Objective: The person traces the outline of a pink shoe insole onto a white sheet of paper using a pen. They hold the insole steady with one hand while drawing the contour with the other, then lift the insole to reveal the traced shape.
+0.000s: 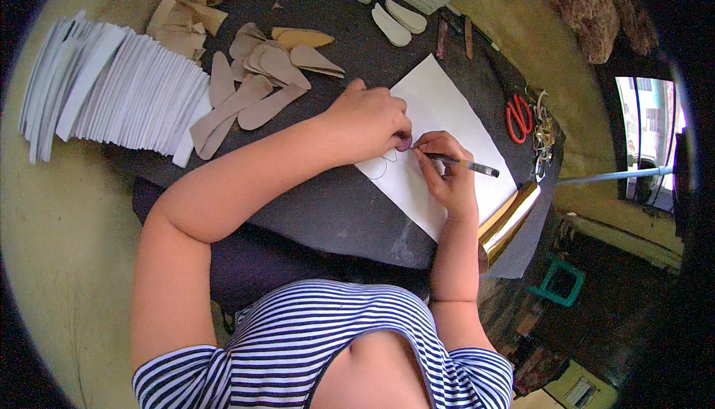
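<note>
A white sheet of paper (480, 130) lies slantwise on the dark table. Curved lines are drawn on it beside my left hand (365, 122). That hand is closed, its fingertips pressed down on the sheet around a small purple thing (404, 143), mostly hidden by the fingers. Pinched in my right hand (450, 167) is a black pen (477, 167), its tip end close to the left fingertips and its back end pointing right. The exact spot where the tip meets the paper is covered by my fingers.
Brown shoe-insole-shaped pieces (272, 70) are heaped left of the paper, near a long stack of white sheets (134, 85). Two white insoles (398, 21) lie at the back. Red-handled scissors (519, 118) and a gold roll (510, 219) are at the right edge.
</note>
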Available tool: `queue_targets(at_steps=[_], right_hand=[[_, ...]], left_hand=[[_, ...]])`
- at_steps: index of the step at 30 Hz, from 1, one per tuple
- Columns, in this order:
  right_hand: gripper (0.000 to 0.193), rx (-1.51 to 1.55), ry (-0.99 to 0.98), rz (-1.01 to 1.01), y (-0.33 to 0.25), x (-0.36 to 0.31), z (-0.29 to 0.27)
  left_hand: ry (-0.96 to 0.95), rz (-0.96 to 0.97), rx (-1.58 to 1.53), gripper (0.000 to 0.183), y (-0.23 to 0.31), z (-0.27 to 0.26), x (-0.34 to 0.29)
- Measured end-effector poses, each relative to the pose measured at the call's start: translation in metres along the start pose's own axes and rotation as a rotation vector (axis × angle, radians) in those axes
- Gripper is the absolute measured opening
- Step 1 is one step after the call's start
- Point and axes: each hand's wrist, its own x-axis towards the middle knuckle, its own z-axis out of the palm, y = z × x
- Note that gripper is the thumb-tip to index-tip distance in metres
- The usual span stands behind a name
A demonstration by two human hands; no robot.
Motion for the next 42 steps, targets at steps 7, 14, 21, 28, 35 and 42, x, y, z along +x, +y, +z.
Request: queue_targets(at_steps=[7,14,21,28,35,42], right_hand=[[0.016,0.068,0.038,0.053,0.007,-0.001,0.001],[0.016,0.049,0.071,0.031,0.013,0.002,0.002],[0.018,0.099,0.056,0.083,0.010,0.000,0.003],[0.018,-0.026,-0.087,-0.083,-0.011,0.003,0.000],[0.017,-0.044,-0.096,-0.088,-0.013,0.003,0.001],[0.018,-0.039,-0.120,-0.084,-0.009,0.001,0.004]], left_hand=[[0.003,0.005,0.013,0.016,0.000,-0.001,0.000],[0.024,0.016,-0.006,0.018,-0.001,0.001,0.000],[-0.003,0.011,-0.003,0.022,-0.001,-0.002,-0.001],[-0.013,0.012,0.013,0.024,-0.002,-0.003,-0.001],[-0.043,-0.016,-0.006,0.024,-0.002,-0.004,0.001],[-0.028,-0.013,-0.006,0.022,-0.002,-0.004,0.001]])
